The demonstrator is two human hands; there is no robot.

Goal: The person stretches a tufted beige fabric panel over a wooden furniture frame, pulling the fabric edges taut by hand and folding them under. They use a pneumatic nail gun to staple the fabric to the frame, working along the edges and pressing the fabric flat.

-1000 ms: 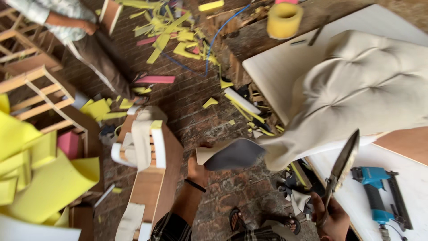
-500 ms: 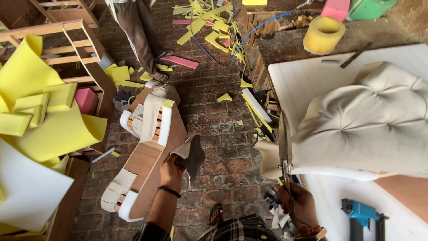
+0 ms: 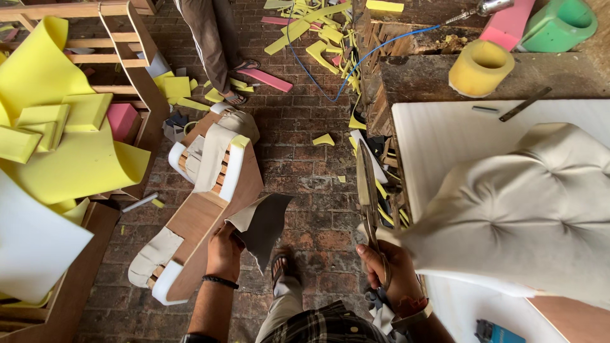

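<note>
While you looked down at the brick floor, your left hand was closed on the lower corner of a grey fabric scrap, fingers curled around it so the piece hung out to the right, just above your sandalled foot. That hand sat against the edge of a partly upholstered wooden frame, which lay tilted on the floor with pale padding along its rims. Your right hand was wrapped tight around the handles of long scissors; the blades pointed away from you, upright in the view, and appeared shut. The scissors stood just beside the left edge of a white worktable, on which a cream tufted cushion rested, overhanging toward your right hand. Yellow foam sheets were piled at the left, with foam offcuts scattered farther up the floor. Another person's legs stood well apart from you. A yellow foam cylinder sat beyond the table.
</note>
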